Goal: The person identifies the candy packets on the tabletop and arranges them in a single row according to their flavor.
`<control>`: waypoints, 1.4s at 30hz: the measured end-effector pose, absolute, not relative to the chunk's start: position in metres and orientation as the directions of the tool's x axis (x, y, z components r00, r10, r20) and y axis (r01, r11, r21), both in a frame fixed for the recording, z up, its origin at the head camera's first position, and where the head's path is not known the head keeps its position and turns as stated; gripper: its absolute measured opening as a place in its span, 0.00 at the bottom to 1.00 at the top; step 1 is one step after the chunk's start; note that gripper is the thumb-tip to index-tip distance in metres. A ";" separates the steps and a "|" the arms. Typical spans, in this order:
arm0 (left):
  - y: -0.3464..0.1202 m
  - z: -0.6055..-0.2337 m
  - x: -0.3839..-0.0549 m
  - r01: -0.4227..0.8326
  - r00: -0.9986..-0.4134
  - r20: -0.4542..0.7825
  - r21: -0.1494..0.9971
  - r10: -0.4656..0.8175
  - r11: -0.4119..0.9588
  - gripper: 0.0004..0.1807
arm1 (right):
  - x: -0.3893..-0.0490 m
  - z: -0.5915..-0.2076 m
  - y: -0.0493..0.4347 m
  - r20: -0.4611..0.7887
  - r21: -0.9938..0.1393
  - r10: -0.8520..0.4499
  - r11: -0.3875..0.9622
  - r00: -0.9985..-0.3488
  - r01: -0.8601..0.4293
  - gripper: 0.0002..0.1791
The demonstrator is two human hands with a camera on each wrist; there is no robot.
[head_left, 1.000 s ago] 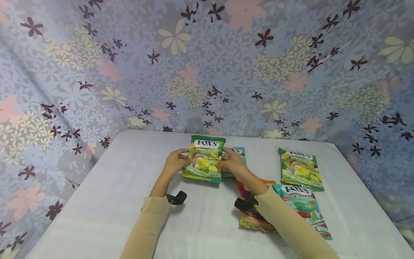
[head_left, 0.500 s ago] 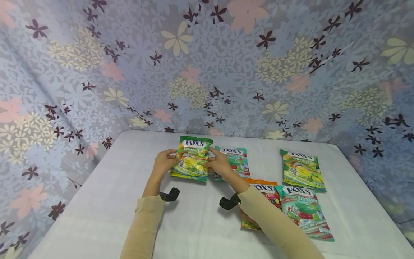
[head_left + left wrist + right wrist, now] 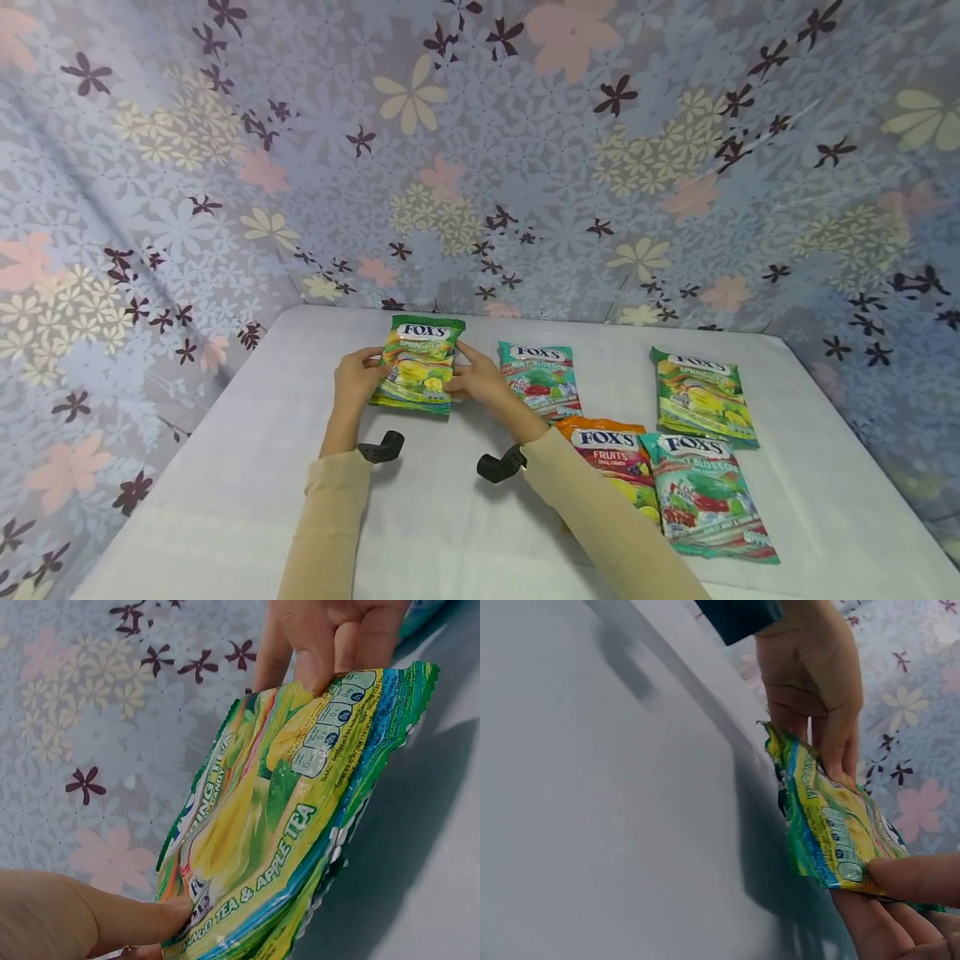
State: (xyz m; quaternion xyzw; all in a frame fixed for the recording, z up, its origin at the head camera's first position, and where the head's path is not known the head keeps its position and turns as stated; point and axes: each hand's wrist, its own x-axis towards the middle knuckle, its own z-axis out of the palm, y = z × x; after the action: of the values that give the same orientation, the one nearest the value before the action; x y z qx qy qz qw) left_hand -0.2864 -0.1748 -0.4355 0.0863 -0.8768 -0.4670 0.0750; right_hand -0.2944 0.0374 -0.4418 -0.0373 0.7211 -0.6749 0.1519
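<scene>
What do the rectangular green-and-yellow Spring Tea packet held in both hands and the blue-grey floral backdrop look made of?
The green-and-yellow packet: probably thin plastic or foil-lined film, glossy, given its highlights and crinkled edge.
The floral backdrop: soft folds suggest fabric or flexible sheeting, mostly matte; which one stays unclear.

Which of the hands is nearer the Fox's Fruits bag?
Right. The right hand is left of and beyond the Fox's Fruits bag; the left hand is farther left, across the held Spring Tea bag.
</scene>
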 end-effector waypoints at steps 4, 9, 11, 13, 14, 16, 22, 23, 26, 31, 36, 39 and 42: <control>-0.178 -0.439 -0.289 -0.094 -0.970 0.053 0.817 -0.236 0.569 0.22 | -0.296 -0.445 0.032 -0.161 -0.985 -0.255 0.108 -0.953 0.137 0.46; -0.178 -0.444 -0.290 -0.114 -0.967 0.045 0.807 -0.253 0.580 0.22 | -0.300 -0.451 0.028 -0.162 -0.983 -0.242 0.121 -0.957 0.136 0.41; -0.178 -0.445 -0.290 -0.124 -0.965 0.039 0.806 -0.261 0.578 0.22 | -0.302 -0.453 0.028 -0.168 -0.983 -0.245 0.113 -0.955 0.144 0.39; -0.178 -0.445 -0.291 -0.133 -0.963 0.035 0.805 -0.268 0.579 0.22 | -0.303 -0.454 0.027 -0.176 -0.982 -0.242 0.110 -0.954 0.153 0.37; -0.178 -0.445 -0.291 -0.136 -0.962 0.032 0.804 -0.270 0.579 0.22 | -0.303 -0.455 0.027 -0.177 -0.982 -0.238 0.109 -0.955 0.155 0.37; -0.179 -0.445 -0.292 -0.143 -0.962 0.027 0.799 -0.273 0.584 0.22 | -0.304 -0.457 0.027 -0.172 -0.982 -0.224 0.111 -0.959 0.150 0.35; -0.180 -0.445 -0.294 -0.170 -0.957 0.017 0.773 -0.288 0.611 0.22 | -0.303 -0.460 0.028 -0.148 -0.978 -0.193 0.176 -0.970 0.114 0.31; -0.180 -0.445 -0.294 -0.173 -0.957 0.017 0.771 -0.291 0.614 0.22 | -0.302 -0.460 0.028 -0.143 -0.976 -0.193 0.191 -0.971 0.106 0.31; -0.179 -0.448 -0.295 -0.175 -0.956 0.017 0.770 -0.294 0.613 0.22 | -0.301 -0.460 0.027 -0.138 -0.973 -0.192 0.207 -0.972 0.097 0.31; -0.177 -0.451 -0.295 -0.176 -0.953 0.020 0.776 -0.303 0.606 0.21 | -0.300 -0.460 0.027 -0.136 -0.974 -0.185 0.207 -0.973 0.097 0.30; -0.176 -0.451 -0.293 -0.179 -0.952 0.026 0.761 -0.305 0.623 0.21 | -0.300 -0.460 0.027 -0.142 -0.976 -0.177 0.192 -0.974 0.107 0.29; -0.175 -0.450 -0.293 -0.185 -0.951 0.033 0.737 -0.308 0.650 0.21 | -0.300 -0.459 0.026 -0.160 -0.977 -0.182 0.171 -0.970 0.129 0.30; -0.174 -0.449 -0.292 -0.190 -0.949 0.040 0.718 -0.311 0.670 0.21 | -0.299 -0.455 0.026 -0.180 -0.978 -0.194 0.140 -0.964 0.155 0.30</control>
State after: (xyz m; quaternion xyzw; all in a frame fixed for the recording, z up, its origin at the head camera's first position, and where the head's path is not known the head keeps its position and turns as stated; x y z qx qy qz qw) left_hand -0.2916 -0.1740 -0.4493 0.1376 -0.9103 -0.3821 0.0797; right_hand -0.2991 0.0263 -0.4553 -0.0134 0.7433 -0.6554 0.1331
